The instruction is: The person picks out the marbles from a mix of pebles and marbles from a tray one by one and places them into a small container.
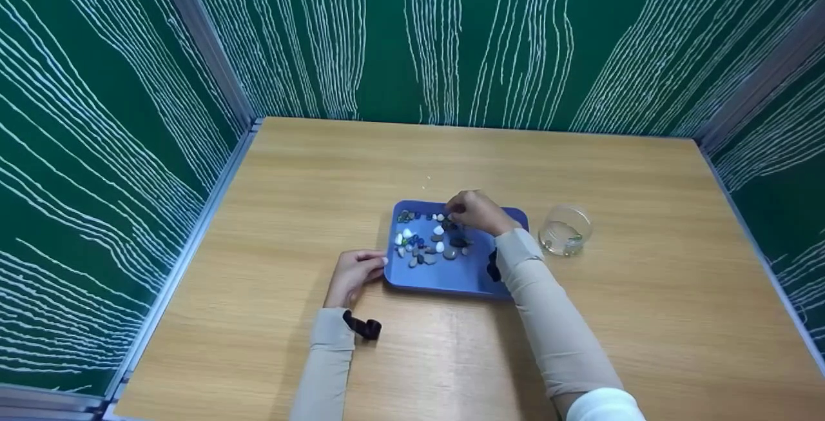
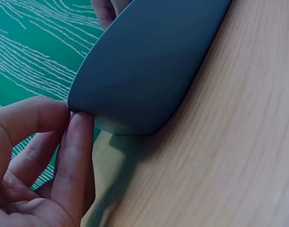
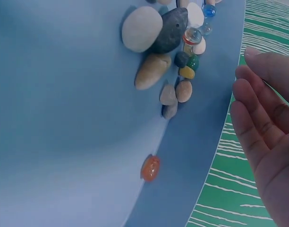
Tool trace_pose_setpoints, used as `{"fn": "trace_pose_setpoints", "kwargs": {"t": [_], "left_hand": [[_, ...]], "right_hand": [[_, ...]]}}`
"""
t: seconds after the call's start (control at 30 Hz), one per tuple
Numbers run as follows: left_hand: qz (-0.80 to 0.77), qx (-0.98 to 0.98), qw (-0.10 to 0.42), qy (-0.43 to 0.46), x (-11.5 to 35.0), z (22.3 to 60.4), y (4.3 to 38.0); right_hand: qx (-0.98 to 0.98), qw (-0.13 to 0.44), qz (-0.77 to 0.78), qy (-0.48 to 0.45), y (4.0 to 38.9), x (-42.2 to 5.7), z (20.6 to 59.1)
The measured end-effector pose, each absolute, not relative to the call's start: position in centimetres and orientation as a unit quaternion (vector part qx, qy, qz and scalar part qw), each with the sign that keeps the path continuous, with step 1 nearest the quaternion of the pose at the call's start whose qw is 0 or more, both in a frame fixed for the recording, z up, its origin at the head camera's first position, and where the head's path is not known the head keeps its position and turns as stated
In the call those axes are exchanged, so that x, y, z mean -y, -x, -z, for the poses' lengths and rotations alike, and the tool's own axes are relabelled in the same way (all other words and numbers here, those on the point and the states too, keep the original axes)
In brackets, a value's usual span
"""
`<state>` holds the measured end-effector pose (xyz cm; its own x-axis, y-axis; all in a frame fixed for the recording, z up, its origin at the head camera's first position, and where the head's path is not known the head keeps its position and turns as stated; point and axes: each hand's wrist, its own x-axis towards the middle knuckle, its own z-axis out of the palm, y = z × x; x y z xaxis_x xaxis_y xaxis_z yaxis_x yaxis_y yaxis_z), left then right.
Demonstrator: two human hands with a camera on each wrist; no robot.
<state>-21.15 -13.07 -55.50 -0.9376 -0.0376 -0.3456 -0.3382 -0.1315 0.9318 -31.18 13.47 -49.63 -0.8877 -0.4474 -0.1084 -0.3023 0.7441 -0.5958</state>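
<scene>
Small stones lie in the blue tray, mostly across its left and middle; your right sleeve hides part of the tray's right side. Your left hand has its grip pinched on the tray's left edge. Your right hand is at the tray's far rim, its grip slightly parted, nothing visible in it. Right of the tray on the tabletop, a clear container holds bits too small to make out.
</scene>
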Motion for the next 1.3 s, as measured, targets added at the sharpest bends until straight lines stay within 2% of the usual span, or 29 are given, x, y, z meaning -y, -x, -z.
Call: {"fn": "trace_pose_setpoints", "kwargs": {"t": [0.67, 1.3], "left_hand": [[-0.736, -0.649, 0.112, 0.155, 13.1, 55.3, 21.2], [-0.739, -0.646, 0.115, 0.156, 13.1, 55.5, 21.3]], "right_hand": [[-0.928, 0.143, 0.280, 0.201, 31.4, -12.3, 50.8], [-0.921, 0.145, 0.267, 0.243, 31.4, -12.2, 51.2]]}}
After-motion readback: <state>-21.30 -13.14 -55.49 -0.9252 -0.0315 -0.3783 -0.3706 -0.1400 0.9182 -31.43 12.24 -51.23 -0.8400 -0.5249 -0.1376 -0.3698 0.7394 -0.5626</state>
